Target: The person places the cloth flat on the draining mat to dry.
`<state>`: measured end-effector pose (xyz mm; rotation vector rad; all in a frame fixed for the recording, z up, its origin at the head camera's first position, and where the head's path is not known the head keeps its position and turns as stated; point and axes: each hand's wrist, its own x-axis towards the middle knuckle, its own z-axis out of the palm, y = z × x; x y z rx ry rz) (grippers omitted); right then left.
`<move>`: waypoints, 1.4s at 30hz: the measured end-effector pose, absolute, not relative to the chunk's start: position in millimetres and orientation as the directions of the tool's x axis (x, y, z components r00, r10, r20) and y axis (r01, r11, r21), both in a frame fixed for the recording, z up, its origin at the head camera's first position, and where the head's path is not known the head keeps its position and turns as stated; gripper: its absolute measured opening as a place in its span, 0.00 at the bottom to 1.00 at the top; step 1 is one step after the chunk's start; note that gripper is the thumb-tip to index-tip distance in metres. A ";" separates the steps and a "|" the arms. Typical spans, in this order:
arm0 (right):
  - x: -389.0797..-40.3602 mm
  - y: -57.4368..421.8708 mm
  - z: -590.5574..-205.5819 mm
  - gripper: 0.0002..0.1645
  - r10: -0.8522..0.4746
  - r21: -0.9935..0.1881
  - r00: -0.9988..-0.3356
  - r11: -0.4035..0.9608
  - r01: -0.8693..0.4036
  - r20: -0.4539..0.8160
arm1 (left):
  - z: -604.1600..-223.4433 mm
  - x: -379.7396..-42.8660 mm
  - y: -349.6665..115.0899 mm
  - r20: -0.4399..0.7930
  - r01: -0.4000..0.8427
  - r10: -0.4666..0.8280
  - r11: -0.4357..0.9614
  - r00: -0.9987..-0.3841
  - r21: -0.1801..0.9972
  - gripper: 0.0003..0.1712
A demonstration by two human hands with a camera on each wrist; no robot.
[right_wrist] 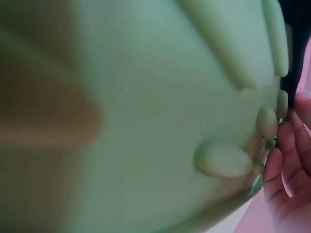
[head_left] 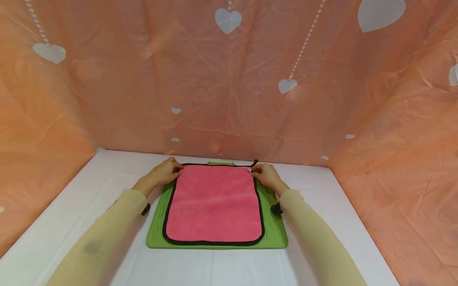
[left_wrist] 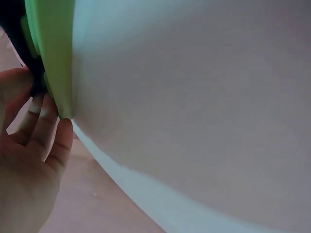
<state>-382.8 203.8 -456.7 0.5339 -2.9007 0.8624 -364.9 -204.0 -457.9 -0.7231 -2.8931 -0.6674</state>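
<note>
A pink cloth with black edging lies spread over a green ridged board. At its far left corner my left hand pinches the edge between thumb and fingers. My right hand pinches the far right corner, where a small white tag and a black hanging loop show. In the left wrist view, the left hand has the black edging at its thumb, close against the board's side. Raised ribs of the board fill much of the right wrist view, with the right hand at the right.
The board rests on a white table. Behind it and at both sides hang orange sheets printed with pale hearts. Black wrist straps show below the sleeves, near the board's sides.
</note>
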 end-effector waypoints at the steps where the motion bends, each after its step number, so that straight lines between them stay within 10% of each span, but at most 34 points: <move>1: -382.0 204.2 -457.3 0.11 -0.310 -0.516 -0.937 0.783 -0.348 0.163 | -457.6 -363.6 -203.6 0.175 0.459 0.425 0.795 -0.888 0.396 0.15; 21: -354.9 202.8 -453.0 0.23 -0.355 -0.509 -0.920 0.768 -0.387 0.164 | -455.2 -340.4 -193.6 0.247 0.475 0.412 0.821 -0.877 0.318 0.20; 42: -274.5 186.5 -448.0 0.36 -0.672 -0.394 -0.740 0.685 -0.613 -0.017 | -442.0 -273.0 -148.6 0.115 0.696 0.688 0.696 -0.717 0.174 0.35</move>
